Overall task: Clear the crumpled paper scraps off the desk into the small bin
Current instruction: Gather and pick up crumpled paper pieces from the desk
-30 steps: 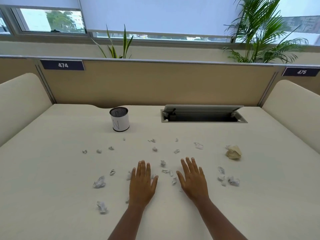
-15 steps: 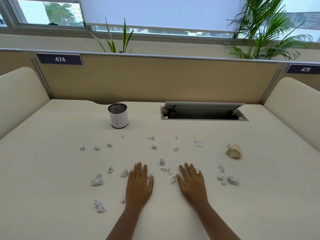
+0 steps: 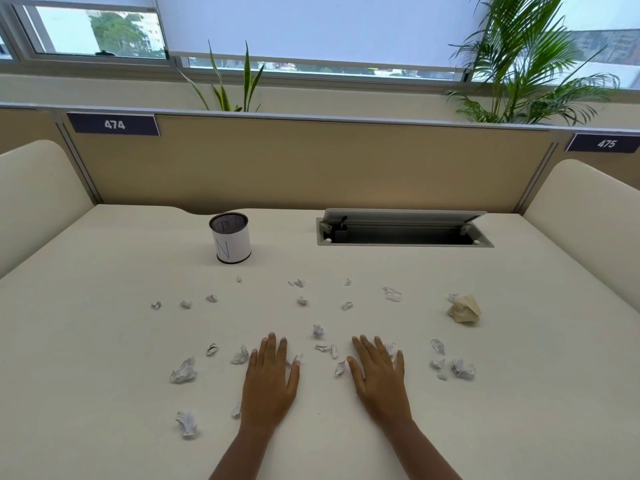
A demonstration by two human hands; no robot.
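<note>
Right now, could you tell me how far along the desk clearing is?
Barely begun. Nothing looks done: white paper scraps and a larger tan wad are scattered over the desk. Nothing is in hand: the left hand and right hand lie flat and empty. Every scrap remains to go into the small bin.

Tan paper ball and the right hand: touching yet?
Apart. The head view shows bare desk between the tan paper ball and the right hand.
</note>
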